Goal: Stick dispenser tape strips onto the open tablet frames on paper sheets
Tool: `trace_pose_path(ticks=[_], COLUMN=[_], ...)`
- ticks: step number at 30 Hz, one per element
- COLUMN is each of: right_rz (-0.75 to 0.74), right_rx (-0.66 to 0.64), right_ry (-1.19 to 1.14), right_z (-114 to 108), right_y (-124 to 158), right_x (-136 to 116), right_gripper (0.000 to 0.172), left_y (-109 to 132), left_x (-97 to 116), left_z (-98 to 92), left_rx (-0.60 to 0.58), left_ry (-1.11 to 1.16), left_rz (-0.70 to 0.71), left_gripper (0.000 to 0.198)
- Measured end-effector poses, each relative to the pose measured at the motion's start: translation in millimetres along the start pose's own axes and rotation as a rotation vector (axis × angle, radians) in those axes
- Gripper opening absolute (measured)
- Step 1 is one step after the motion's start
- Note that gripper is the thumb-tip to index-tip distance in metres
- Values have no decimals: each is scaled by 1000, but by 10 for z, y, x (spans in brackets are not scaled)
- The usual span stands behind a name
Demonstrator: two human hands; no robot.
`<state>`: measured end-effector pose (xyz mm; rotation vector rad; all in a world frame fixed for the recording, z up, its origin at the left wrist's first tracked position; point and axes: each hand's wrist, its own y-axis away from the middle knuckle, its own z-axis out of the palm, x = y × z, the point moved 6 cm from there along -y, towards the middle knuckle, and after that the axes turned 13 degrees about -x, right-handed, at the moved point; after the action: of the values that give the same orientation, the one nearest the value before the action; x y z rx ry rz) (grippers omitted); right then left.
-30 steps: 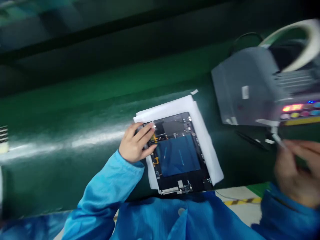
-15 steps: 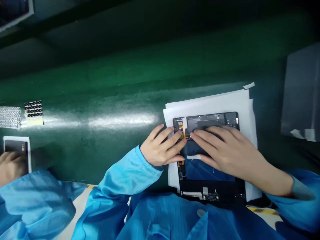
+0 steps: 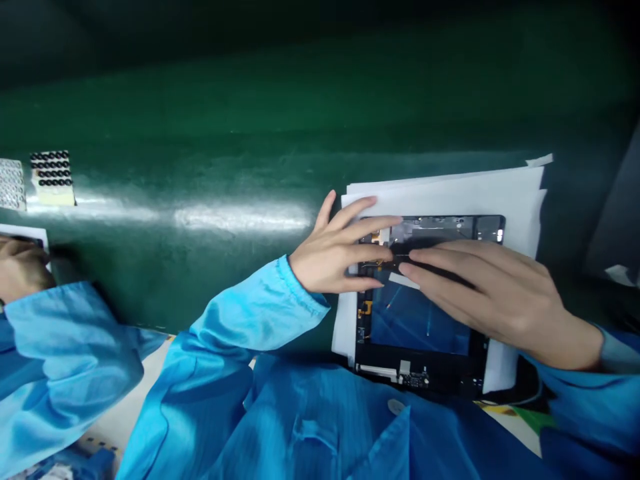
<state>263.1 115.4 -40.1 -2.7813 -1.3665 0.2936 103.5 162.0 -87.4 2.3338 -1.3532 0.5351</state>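
Observation:
An opened tablet (image 3: 420,340), its inner parts showing, lies on white sheets in front of me. My left hand (image 3: 345,250) rests over its upper left part, fingers spread, with the index fingertip down on the dark inner parts. From the right, my right hand (image 3: 495,287) reaches across the tablet. Its thumb and a fingertip come close together in a pinch near my left index finger; what lies between them is too small to make out. A short white strip (image 3: 403,281) sits tilted just under the right thumb. Orange flex cable (image 3: 367,308) shows along the left side.
White paper sheets (image 3: 450,190) lie under the tablet on the green table (image 3: 225,173). At the left are a card of black round pieces (image 3: 53,170) and a sheet of clear dots (image 3: 11,185). A co-worker's hand (image 3: 23,270) works at the left edge.
My left hand has shifted right over the tablet, its fingers spread wider. My right thumb has moved up toward the fingertips. The white strip now sits higher on the tablet and tilted. The view has shifted.

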Motion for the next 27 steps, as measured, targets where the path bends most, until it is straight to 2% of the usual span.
trace_pose_path(ticks=[3, 8, 14, 21, 24, 27], right_rz=[-111, -315, -358, -380, -435, -420], right_rx=[21, -1, -86, -127, -105, -56], right_ry=[47, 137, 125, 201, 233, 215], right_z=[-1, 89, 120, 99, 76, 73], right_y=[-72, -197, -149, -158, -163, -121], right_x=[20, 20, 54, 38, -2, 19], right_gripper=[29, 26, 35, 39, 30, 26], left_y=[-44, -46, -74, -25, 66, 173], left_x=[-28, -4, -45, -47, 23, 154], left_z=[7, 28, 141, 126, 106, 86], left_rx=[-18, 24, 41, 127, 232, 348], left_ry=[41, 33, 84, 93, -9, -152], left_rz=[-33, -29, 5, 68, 74, 120], left_gripper=[35, 29, 26, 32, 33, 29])
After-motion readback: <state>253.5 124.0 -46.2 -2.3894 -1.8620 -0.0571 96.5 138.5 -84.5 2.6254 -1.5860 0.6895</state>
